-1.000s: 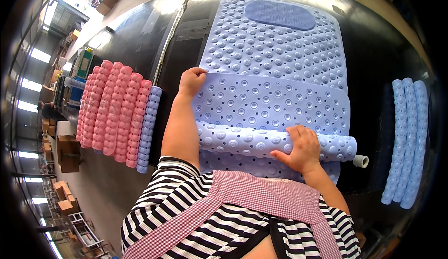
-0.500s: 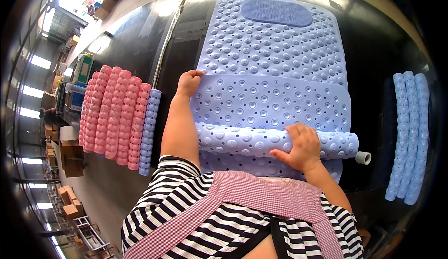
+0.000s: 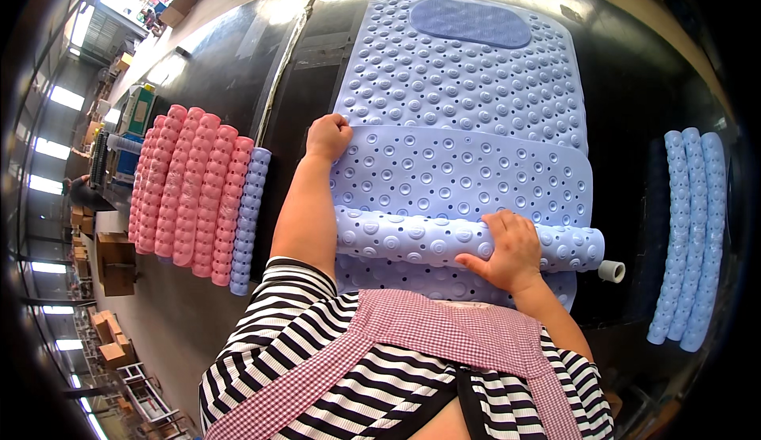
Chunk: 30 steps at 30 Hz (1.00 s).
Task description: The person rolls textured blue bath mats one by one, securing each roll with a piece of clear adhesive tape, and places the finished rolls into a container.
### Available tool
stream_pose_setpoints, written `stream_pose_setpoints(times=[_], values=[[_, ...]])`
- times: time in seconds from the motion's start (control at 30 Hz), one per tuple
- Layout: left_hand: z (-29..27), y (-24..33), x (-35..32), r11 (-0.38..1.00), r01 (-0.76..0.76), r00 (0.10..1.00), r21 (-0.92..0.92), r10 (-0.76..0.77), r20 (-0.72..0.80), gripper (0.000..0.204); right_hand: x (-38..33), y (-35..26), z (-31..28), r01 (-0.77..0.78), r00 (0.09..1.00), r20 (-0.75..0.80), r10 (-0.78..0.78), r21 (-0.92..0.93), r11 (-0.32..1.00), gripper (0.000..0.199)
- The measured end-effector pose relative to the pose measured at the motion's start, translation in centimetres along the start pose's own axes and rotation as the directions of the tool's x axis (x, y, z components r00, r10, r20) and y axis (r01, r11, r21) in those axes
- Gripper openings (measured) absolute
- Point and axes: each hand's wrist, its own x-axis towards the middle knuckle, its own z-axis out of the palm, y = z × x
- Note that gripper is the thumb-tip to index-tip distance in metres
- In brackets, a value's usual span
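A long light-blue bath mat (image 3: 468,95) with round suction cups lies on the dark table in front of me, an oval textured patch at its far end. Its near part is a partly rolled mat (image 3: 396,236) lying crosswise, with a flat sheet (image 3: 468,170) beyond the roll. My left hand (image 3: 329,136) is closed at the left edge of the mat, fingers curled in; the fingertips are partly hidden. Across the top of the roll rests my right hand (image 3: 511,250), fingers and thumb apart. A white tube end (image 3: 611,271) shows beside the roll's right end.
Several rolled pink mats (image 3: 190,190) and a blue rolled mat (image 3: 250,222) lie side by side on the left. Three light-blue rolled mats (image 3: 686,238) lie at the right. Cardboard boxes (image 3: 115,265) stand on the floor beyond the table's left side.
My left hand has curled more tightly at the mat's left edge. My right hand stays on the roll, and the roll looks about the same. The view has shifted slightly.
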Motion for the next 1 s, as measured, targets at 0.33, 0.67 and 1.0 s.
stream_pose_setpoints(times=[0.33,0.67,1.0], values=[[-0.4,-1.6,0.3,0.899,0.15,0.984,-0.412,-0.094,0.152,0.022,0.0,0.0,-0.2,0.0,1.0,-0.002,0.0,0.01,1.0,0.072],[0.1,-0.8,0.4,0.996,0.015,0.998,-0.083,-0.01,0.059,0.021,0.0,0.1,0.0,-0.02,1.0,0.014,0.02,0.015,1.0,0.072],[-6.5,-1.4,-1.1,0.96,0.032,0.97,-0.279,-0.097,-0.223,0.04,1.0,0.4,0.1,-0.029,0.997,0.077,0.028,0.019,0.999,0.073]])
